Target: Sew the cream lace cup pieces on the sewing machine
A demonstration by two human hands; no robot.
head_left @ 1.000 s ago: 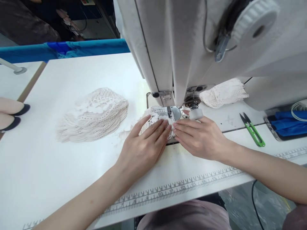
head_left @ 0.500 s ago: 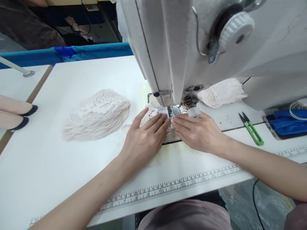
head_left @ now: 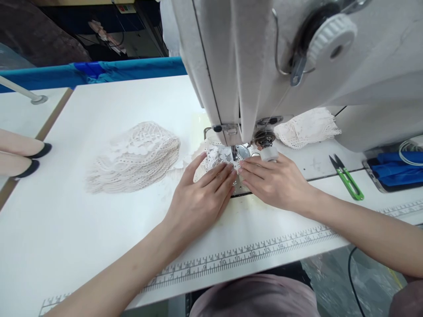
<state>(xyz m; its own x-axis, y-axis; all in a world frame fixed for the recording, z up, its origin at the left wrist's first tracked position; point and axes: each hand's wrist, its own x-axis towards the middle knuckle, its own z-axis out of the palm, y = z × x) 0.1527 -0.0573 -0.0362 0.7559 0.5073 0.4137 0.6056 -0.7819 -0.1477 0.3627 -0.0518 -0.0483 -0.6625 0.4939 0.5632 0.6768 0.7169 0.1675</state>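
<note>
My left hand (head_left: 200, 198) lies flat with fingers stretched out, pressing a small white lace piece (head_left: 218, 156) onto the bed of the sewing machine (head_left: 264, 66). My right hand (head_left: 276, 182) lies flat beside it, fingertips touching the lace just in front of the needle and presser foot (head_left: 234, 152). The fingertips of both hands almost meet. Part of the lace is hidden under my fingers.
A heap of cream lace pieces (head_left: 134, 156) lies left of the machine. More lace (head_left: 307, 127) sits behind the needle at right. Green thread snips (head_left: 346, 178) and a blue item (head_left: 396, 169) lie far right. A printed ruler (head_left: 247, 257) runs along the table's front edge.
The lace has moved a little farther back under the needle, and both hands have followed it slightly. The view has shifted a bit.
</note>
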